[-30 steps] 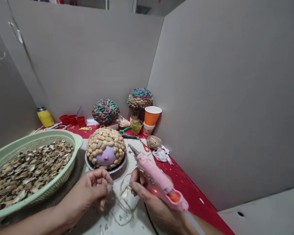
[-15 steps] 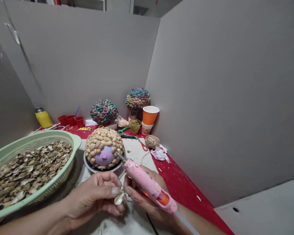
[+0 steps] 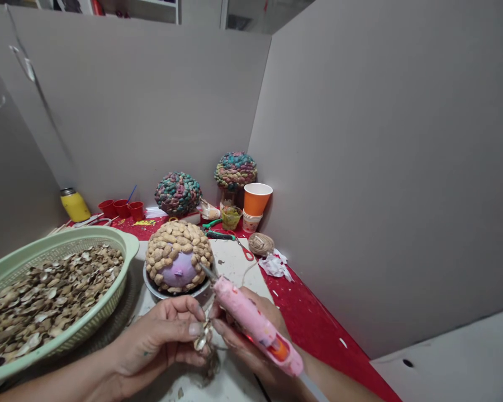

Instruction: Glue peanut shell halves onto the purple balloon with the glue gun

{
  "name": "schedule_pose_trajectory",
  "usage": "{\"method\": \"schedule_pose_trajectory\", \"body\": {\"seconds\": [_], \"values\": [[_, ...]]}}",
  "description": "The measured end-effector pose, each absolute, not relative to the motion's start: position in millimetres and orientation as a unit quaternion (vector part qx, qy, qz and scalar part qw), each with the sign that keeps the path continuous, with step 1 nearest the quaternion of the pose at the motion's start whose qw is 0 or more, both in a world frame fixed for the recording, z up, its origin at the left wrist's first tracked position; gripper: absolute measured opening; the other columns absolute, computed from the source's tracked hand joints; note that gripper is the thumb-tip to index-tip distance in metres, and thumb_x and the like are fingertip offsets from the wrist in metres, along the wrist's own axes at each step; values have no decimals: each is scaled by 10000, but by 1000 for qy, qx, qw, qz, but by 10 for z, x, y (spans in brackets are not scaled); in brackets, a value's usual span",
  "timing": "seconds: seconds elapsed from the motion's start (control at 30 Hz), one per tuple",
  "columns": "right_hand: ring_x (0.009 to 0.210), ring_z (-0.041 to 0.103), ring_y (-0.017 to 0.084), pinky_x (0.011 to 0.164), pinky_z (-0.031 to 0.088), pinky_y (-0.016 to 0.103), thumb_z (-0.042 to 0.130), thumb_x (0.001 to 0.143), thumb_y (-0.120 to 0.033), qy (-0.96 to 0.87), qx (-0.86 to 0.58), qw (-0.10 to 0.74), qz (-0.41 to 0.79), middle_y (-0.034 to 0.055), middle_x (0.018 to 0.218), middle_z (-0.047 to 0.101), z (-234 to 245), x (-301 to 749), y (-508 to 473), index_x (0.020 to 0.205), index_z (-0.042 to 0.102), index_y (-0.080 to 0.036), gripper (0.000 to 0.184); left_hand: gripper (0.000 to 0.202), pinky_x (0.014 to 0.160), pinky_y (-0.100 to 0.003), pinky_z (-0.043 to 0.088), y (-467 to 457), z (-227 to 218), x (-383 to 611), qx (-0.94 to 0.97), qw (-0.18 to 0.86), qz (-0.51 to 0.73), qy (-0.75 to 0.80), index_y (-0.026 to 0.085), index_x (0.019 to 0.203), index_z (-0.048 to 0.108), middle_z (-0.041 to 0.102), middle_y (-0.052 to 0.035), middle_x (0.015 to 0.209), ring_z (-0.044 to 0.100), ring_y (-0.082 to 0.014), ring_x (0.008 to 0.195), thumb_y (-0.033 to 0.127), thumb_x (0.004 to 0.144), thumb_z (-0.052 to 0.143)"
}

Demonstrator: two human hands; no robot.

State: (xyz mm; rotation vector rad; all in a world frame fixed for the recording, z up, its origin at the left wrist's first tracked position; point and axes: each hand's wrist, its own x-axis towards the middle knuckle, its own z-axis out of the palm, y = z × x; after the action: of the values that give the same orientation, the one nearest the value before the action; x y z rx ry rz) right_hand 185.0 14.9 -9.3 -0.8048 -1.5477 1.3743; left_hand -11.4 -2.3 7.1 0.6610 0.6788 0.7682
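— Grey partition panels (image 3: 151,84) enclose the workstation at the rear and sides. Red cloth (image 3: 310,312) shows on the bench, with a pale board (image 3: 230,259) over part of it. State the position of the workpiece.

— Shell piece (image 3: 203,339): at the fingertips of the left hand (image 3: 159,338), above the board and nearer the viewer than the peanut-covered ball (image 3: 167,257).

— Condition of the left hand?

— Thumb and fingers pinched on the shell piece. Further shell bits show just below, blurred; whether they are joined to it cannot be told.

— Condition of the right hand (image 3: 272,310)?

— Wrapped around the pink glue gun (image 3: 251,318). Its fingertips are just beside the shell piece; contact cannot be determined. The metal nozzle (image 3: 208,272) points up and left, overlapping the ball's edge in view.

— Describe the ball.

— Peanuts cover most of it; a lilac patch (image 3: 180,272) is exposed at the front. It sits in a metal dish (image 3: 154,289).

— Adjacent items?

— Left: green colander (image 3: 131,241) holding loose shells (image 3: 62,285). Right: twine ball (image 3: 261,244) and crumpled white tissue (image 3: 274,266).

— Rear row, left to right?

— Yellow bottle (image 3: 74,206), three red cups (image 3: 121,208), two multicoloured balls (image 3: 178,192), orange paper cup (image 3: 255,201) on smaller stacked cups (image 3: 250,223).
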Motion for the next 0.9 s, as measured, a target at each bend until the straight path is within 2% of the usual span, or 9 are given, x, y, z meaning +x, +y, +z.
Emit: {"method": "schedule_pose_trajectory", "body": {"seconds": [0.1,0.2,0.27,0.4,0.6,0.77,0.9], "values": [[664,570,192,655,472,331,698,839,-382,-645,-365,475,475,47,808,633,-82,1869,145,877,651,-216,177,181,660,-246,569,-20,93,-177,306,815,379,316,141,843,657,683,-23,716,642,-105,638,157,741,805],[596,523,172,545,449,297,630,880,-441,-655,-391,469,445,32,746,586,-28,1887,94,899,630,-225,217,159,685,-251,558,-6,145,-270,312,797,409,316,141,858,666,671,-20,719,623,-99,646,149,759,791],[624,537,183,560,462,298,639,858,-480,-674,-376,454,446,32,747,581,25,1893,56,902,626,-225,259,171,677,-247,550,8,177,-324,321,780,433,318,137,859,672,659,-15,732,612,-97,649,149,747,801],[716,547,195,698,469,322,569,877,-561,-742,-293,433,419,40,796,575,113,1894,32,853,592,-203,360,186,676,-249,543,36,197,-382,328,759,459,325,130,852,676,648,-15,766,594,-93,652,163,732,815],[584,412,135,564,324,278,465,885,-685,-799,-240,379,401,-16,667,438,89,1888,106,713,449,-204,511,183,689,-246,535,79,154,-422,319,760,462,326,148,845,680,657,-11,762,603,-105,685,152,725,818],[552,387,120,533,297,270,420,921,-660,-819,-239,369,370,-27,645,399,59,1888,149,689,407,-205,511,173,674,-230,513,92,146,-458,332,759,456,326,138,848,676,658,-27,761,594,-104,674,164,737,806],[484,381,113,475,295,267,377,946,-616,-846,-216,392,291,-34,588,388,-56,1877,207,668,387,-213,490,183,670,-229,507,99,148,-463,336,748,463,335,149,846,673,652,-20,790,587,-102,678,155,724,810]]}}
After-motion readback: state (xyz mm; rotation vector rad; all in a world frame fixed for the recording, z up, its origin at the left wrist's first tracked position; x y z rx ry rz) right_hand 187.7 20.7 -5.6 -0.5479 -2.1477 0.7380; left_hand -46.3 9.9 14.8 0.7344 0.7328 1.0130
